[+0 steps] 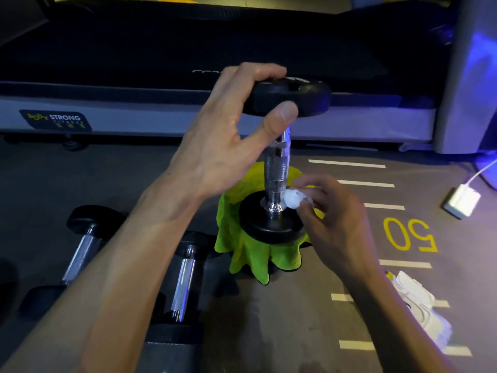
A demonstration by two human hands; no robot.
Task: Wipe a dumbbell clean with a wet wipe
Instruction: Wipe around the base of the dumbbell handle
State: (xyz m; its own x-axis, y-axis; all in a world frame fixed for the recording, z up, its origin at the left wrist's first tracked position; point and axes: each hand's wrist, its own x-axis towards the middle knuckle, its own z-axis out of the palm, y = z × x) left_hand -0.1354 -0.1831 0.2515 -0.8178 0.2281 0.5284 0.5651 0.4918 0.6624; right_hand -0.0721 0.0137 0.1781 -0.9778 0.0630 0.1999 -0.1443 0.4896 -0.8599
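Observation:
A dumbbell (pixel 277 168) with black round ends and a chrome knurled handle stands upright on a bright green cloth (pixel 250 254). My left hand (pixel 228 135) grips its top black end, thumb in front and fingers over the rim. My right hand (pixel 333 214) pinches a bunched white wet wipe (pixel 291 198) and holds it against the base of the chrome handle, just above the lower black end.
Two more dumbbells (pixel 80 254) (pixel 185 281) lie on the grey floor at the left. A treadmill (pixel 188 103) runs across the back. A white pack of wipes (pixel 419 300) lies at the right, a white charger (pixel 461 201) with cable farther right. Yellow "50" and white lines mark the floor.

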